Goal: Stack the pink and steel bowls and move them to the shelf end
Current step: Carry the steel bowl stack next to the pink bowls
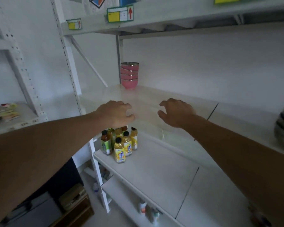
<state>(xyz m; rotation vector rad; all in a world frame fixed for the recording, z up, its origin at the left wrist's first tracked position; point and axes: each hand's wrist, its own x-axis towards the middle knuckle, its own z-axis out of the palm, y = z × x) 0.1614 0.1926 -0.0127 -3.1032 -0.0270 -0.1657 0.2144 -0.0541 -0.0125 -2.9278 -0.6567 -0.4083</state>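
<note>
The big white shelf runs from the right side to its far left end, by the metal post. At that far end stands the stack of bowls. So the bowls look already stacked and already at the shelf end. My guess is that the job is almost done, or fully done.

Both arms reach out over the front of the shelf. The left hand and the right hand hang in the air near each other, well apart from the bowls. Each grip is loose and half curled, with nothing in it. The fingers are spread a bit, like hands that could take hold of something round.

What next? If the stack needs a last push into the corner, both hands would have to reach far forward and hold it low on both sides, so the tall stack does not tip. If not, the hands can just pull away.

The stack has about five bowls, one inside the other. They are pink outside, with shiny steel rims. The top bowl shows steel inside. The stack stands straight.

On the lower shelf is a small bunch of drink bottles, right under the left hand.
</note>
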